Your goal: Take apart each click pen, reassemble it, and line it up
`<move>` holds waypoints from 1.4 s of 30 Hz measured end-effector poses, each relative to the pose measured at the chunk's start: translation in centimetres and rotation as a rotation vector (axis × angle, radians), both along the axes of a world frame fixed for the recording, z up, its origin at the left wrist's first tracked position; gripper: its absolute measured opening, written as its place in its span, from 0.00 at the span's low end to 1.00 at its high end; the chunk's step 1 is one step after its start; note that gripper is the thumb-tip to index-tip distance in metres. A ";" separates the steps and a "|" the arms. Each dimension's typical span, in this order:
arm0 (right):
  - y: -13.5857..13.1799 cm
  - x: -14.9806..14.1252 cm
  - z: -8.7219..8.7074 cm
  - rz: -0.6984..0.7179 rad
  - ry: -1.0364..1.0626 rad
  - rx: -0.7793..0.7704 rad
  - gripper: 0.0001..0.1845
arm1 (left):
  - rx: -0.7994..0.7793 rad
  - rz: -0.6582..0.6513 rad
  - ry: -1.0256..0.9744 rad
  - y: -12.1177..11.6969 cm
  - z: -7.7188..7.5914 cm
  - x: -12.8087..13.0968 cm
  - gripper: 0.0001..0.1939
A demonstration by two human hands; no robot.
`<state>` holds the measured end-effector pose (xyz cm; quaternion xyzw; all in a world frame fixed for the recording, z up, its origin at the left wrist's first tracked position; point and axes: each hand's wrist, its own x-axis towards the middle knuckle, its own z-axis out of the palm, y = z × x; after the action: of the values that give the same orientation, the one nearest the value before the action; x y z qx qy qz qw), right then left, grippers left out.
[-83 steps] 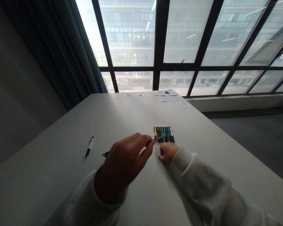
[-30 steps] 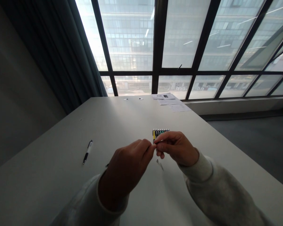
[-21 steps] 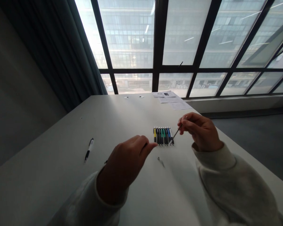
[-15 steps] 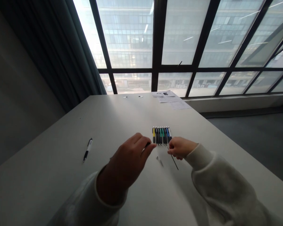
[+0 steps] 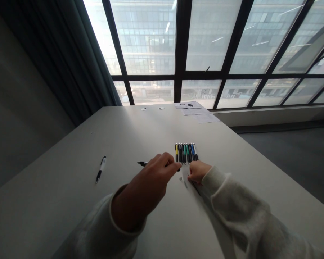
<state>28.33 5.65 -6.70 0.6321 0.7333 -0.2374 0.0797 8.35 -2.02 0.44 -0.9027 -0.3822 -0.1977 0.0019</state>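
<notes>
A pale worktop point(image 5: 70, 154) carries a tight row of click pens point(image 5: 186, 153) lying side by side, yellow, green and blue among them. Well left of the row lies a single white-and-black pen point(image 5: 100, 169). Sheets of paper point(image 5: 194, 110) and two small round discs point(image 5: 144, 108) sit near the far edge.

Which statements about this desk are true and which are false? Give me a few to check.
The pens in the row lie side by side on the white table. True.
The papers lie at the table's near edge. False: they lie at its far edge, by the window.
A loose white-and-black pen lies left of the row, apart from it. True.
The right hand is beside the papers. False: it is just below the row's right end.
</notes>
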 end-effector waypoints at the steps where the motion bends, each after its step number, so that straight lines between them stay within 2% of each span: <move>1: 0.0 -0.1 0.1 0.020 -0.003 -0.020 0.06 | -0.010 -0.008 0.027 0.0 -0.1 0.0 0.23; 5: -0.1 0.1 0.2 0.099 -0.022 -0.050 0.12 | -0.124 -0.061 0.020 0.0 -0.7 -0.1 0.24; 8: -0.4 1.0 -0.3 0.134 -0.048 -0.025 0.16 | -0.312 -0.058 -0.188 0.5 -1.4 -0.7 0.15; 10: -0.9 1.8 -0.9 0.156 -0.067 0.011 0.17 | -0.441 0.045 -0.398 0.8 -2.1 -1.3 0.12; 13: -1.8 3.0 -2.1 0.194 -0.082 0.073 0.16 | -0.661 0.251 -0.694 1.1 -3.9 -2.1 0.19; 17: -3.2 3.5 -3.4 0.219 -0.106 0.140 0.18 | -0.761 0.337 -0.809 1.2 -7.6 -2.5 0.17; 19: -3.8 3.3 -3.7 0.214 -0.120 0.178 0.19 | -0.731 0.379 -0.783 1.3 -9.3 -2.4 0.16; 22: -4.7 2.7 -3.8 0.199 -0.139 0.227 0.19 | -0.528 0.442 -0.583 1.5 -11.2 -2.0 0.14; 24: -5.3 2.3 -3.7 0.194 -0.150 0.249 0.17 | -0.412 0.468 -0.462 1.7 -11.9 -1.8 0.12; 28: -6.1 1.9 -3.9 0.194 -0.163 0.280 0.17 | -0.326 0.454 -0.337 2.1 -13.1 -1.6 0.12; 32: -6.1 1.9 -4.1 0.211 -0.164 0.289 0.15 | -0.276 0.373 -0.292 2.7 -14.0 -1.4 0.12; 36: -6.1 2.0 -4.3 0.226 -0.161 0.294 0.15 | -0.263 0.322 -0.267 3.0 -14.2 -1.3 0.09; 42: -6.1 2.0 -4.4 0.238 -0.153 0.292 0.14 | -0.254 0.306 -0.262 3.1 -14.4 -1.5 0.11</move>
<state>30.35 -0.45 -11.11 0.5619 0.8213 -0.0689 0.0703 6.88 1.12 -13.96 -0.7940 -0.5333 -0.2606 -0.1315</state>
